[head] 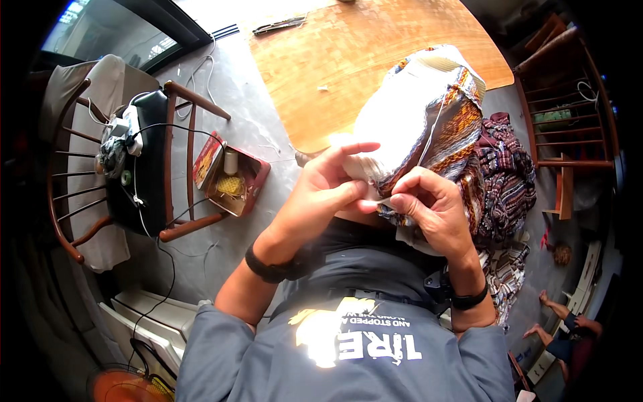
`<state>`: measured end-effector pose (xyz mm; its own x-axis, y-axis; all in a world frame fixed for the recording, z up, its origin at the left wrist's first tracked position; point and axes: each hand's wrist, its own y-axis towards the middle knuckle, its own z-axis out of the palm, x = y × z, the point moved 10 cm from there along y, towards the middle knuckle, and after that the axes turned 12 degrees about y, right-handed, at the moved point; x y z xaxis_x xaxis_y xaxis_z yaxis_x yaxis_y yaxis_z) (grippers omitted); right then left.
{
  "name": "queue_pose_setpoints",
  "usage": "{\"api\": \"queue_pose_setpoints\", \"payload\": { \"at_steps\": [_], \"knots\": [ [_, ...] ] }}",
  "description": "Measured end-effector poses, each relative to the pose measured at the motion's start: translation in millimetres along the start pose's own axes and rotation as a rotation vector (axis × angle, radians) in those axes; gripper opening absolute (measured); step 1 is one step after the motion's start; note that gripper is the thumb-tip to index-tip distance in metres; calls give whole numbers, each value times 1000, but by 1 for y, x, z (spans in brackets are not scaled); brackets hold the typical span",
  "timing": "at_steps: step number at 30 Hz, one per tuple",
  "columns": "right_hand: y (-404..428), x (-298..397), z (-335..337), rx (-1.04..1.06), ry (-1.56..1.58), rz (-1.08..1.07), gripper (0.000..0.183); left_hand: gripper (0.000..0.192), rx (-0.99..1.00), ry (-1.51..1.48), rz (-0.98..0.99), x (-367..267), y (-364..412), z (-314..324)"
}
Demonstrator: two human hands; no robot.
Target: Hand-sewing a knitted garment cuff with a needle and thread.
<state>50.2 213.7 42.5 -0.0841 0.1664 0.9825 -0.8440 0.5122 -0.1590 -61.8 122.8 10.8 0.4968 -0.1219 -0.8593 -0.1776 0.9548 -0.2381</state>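
Note:
A multicoloured knitted piece point(454, 125) with a white inner side point(397, 108) is draped over the near table edge and my lap. My left hand point(329, 183) pinches the edge of its white fabric between thumb and fingers, index finger raised. Close beside it, my right hand point(427, 206) has thumb and forefinger pressed together at the same edge. A white thread point(433, 133) runs down across the knit to my right fingers. Whether a needle is between those fingertips cannot be made out.
The wooden table point(311, 65) carries a dark tool point(280, 24) and a white scrap point(322, 88). Left, a red box point(256, 183) holding a thread spool point(230, 161) adjoins a chair point(145, 130) with cables. Right are piled knits point(505, 181) and a person point(570, 326).

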Motion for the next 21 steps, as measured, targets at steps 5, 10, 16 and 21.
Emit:
{"api": "queue_pose_setpoints", "payload": {
  "at_steps": [5,10,16,21],
  "knots": [
    [-17,-22,-4,-83,206,238,4,47,-45,-98,-95,15,3,4],
    [-20,-24,-6,-150,231,204,7,40,-82,-146,16,16,7,7],
    [-14,-28,-8,-166,227,172,9,35,-158,-31,-26,31,8,-5],
    [-14,-40,-11,-193,266,214,7,38,-170,-19,-8,38,7,-7]
  ]
}}
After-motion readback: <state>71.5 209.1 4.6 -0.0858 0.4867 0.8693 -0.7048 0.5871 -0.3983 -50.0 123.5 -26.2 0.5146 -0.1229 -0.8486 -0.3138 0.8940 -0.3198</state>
